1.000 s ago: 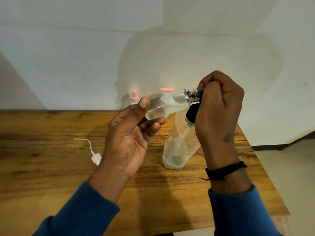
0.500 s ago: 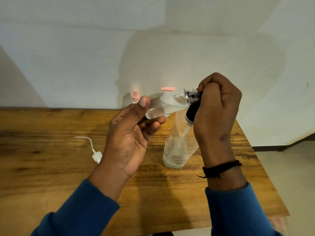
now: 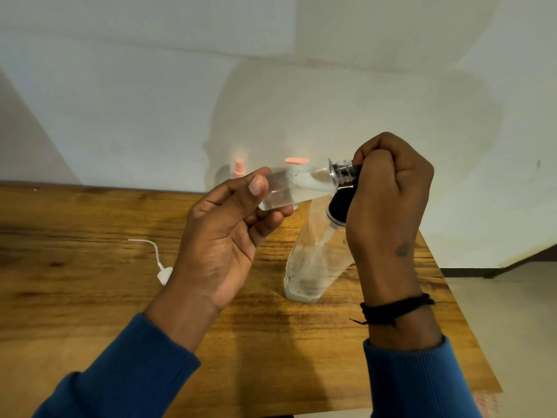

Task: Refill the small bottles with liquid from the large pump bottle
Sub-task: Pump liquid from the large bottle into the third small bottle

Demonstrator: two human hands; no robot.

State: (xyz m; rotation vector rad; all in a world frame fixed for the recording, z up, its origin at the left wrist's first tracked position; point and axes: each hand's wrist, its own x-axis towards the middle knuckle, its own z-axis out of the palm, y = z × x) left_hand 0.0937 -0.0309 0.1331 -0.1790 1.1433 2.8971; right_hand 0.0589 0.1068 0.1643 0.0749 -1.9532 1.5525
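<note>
Wooden worktop (image 3: 90, 297) against the wall.
Bearing a large clear bottle (image 3: 310, 267), white pump tube (image 3: 159, 263), pink-capped bottle (image 3: 239, 168) at the back.

Your left hand (image 3: 223, 236) is raised palm-up, thumb and fingers pinching; your right hand (image 3: 388, 191) is a tight fist, knuckles up.

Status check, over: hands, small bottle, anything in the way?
Left hand holds small bottle sideways. Right hand grips pump head. Nothing blocking.
</note>
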